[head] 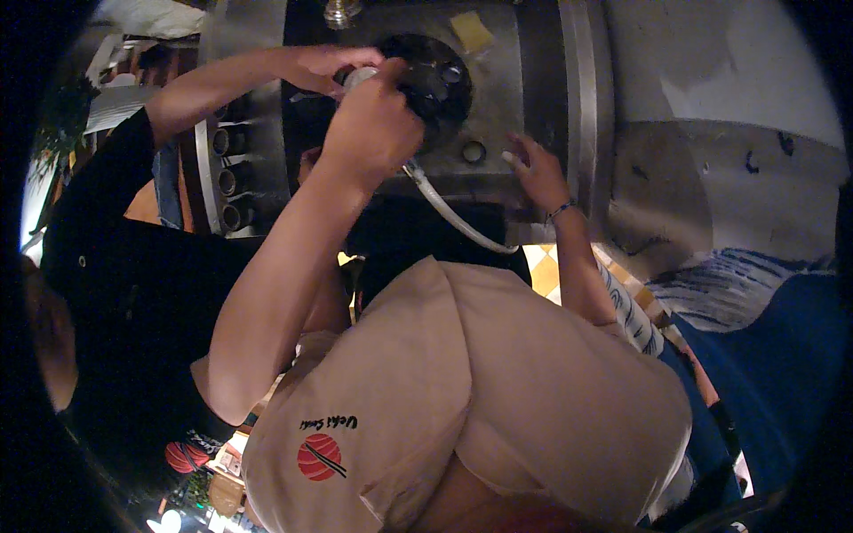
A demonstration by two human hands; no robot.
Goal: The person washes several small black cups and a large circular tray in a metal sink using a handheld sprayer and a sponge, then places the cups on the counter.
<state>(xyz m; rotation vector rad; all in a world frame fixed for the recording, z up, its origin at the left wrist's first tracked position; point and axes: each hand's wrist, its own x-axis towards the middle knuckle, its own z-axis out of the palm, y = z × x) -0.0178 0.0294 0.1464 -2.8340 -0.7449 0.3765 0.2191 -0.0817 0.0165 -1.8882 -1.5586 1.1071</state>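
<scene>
My right hand (pixel 536 170) hovers over the right part of a stainless-steel work surface (pixel 500 113), fingers apart and nothing in them. A small round ring-like item (pixel 474 152) lies to its left. Of my left hand (pixel 309 163) only a little shows, at the left edge of the dark recess; a co-worker's forearm covers most of it. Two hands of that co-worker (pixel 373 126), who wears black, hold a pale, translucent object (pixel 361 78) above a dark round opening (pixel 433 86). A clear hose (pixel 460 216) with a metal fitting runs from below their near hand.
A yellow square piece, apparently a sponge (pixel 472 32), lies at the far side. Beyond the opening stands a shiny metal part (pixel 340 13). Several round tube-like openings (pixel 228 181) line the left side. The co-worker's bare forearm (pixel 266 293) crosses close on my left. Blue cloth (pixel 773 346) hangs at right.
</scene>
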